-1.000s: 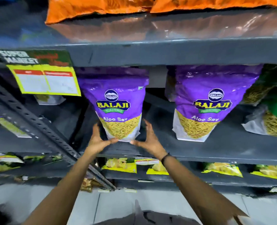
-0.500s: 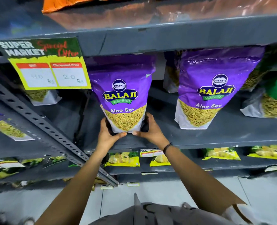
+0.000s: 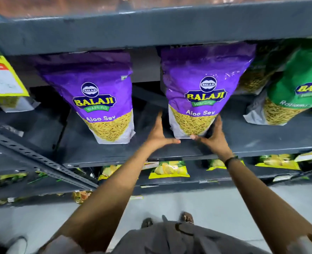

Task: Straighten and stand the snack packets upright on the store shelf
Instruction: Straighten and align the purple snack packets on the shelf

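Note:
Two purple Balaji Aloo Sev packets stand upright on the grey shelf [image 3: 261, 142]. The left purple packet [image 3: 98, 99] stands alone with no hand on it. My hands frame the base of the right purple packet [image 3: 204, 79]. My right hand [image 3: 213, 138] holds its lower right corner, fingers along the side and thumb on the front bottom edge. My left hand [image 3: 160, 134] is open just left of the packet, fingers up with a small gap to it, thumb stretched under its base.
A green Balaji packet [image 3: 296, 85] leans at the right, with another sev packet behind it. The upper shelf's edge [image 3: 151, 28] hangs just above the packet tops. A yellow price tag [image 3: 3, 77] and a slotted upright [image 3: 41, 162] are on the left. Yellow packets [image 3: 168, 169] lie on the lower shelf.
Both hands let go of the left purple packet, which now stands on its own, and moved right to the base of the right purple packet. The view shifted right and down.

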The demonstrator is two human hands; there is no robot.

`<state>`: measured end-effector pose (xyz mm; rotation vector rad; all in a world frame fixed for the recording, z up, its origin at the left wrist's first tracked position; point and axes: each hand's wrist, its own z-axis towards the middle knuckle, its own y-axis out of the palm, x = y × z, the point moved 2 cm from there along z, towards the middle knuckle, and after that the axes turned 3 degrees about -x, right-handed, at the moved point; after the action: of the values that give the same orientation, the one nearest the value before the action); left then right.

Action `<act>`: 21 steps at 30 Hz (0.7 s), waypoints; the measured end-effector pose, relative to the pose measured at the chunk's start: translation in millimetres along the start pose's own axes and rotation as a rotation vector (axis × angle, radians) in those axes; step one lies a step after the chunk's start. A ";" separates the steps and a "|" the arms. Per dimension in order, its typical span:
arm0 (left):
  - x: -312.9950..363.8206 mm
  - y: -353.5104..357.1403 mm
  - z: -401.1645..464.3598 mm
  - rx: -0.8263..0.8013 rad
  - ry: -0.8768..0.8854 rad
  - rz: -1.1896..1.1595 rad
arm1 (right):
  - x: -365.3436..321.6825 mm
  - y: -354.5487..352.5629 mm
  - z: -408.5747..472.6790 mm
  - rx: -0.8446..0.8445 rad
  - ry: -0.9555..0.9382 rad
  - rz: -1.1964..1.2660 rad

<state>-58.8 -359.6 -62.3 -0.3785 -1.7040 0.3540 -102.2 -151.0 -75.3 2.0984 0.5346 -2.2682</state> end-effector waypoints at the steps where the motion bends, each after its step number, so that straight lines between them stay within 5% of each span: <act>1: 2.3 4.7 10.9 -0.022 -0.028 0.000 | -1.2 -2.7 6.7 -0.070 0.007 -0.024; 11: -12.3 23.6 4.3 0.111 -0.079 -0.073 | 2.9 -1.9 -2.3 -0.153 0.056 -0.164; 16: -1.1 22.0 -11.2 0.133 -0.063 -0.040 | -5.8 -9.7 -11.5 -0.223 0.020 -0.041; 18: 1.2 27.9 -27.3 0.213 -0.096 0.040 | -5.9 -20.9 -24.3 -0.115 0.016 0.040; 21: 11.3 58.2 -63.1 0.543 -0.068 -0.003 | -1.5 -54.0 -45.9 0.357 -0.007 0.166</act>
<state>4.7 -301.0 -67.6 0.0358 -1.5972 0.8096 -70.2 -89.1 -62.8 2.1771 -0.0522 -2.4162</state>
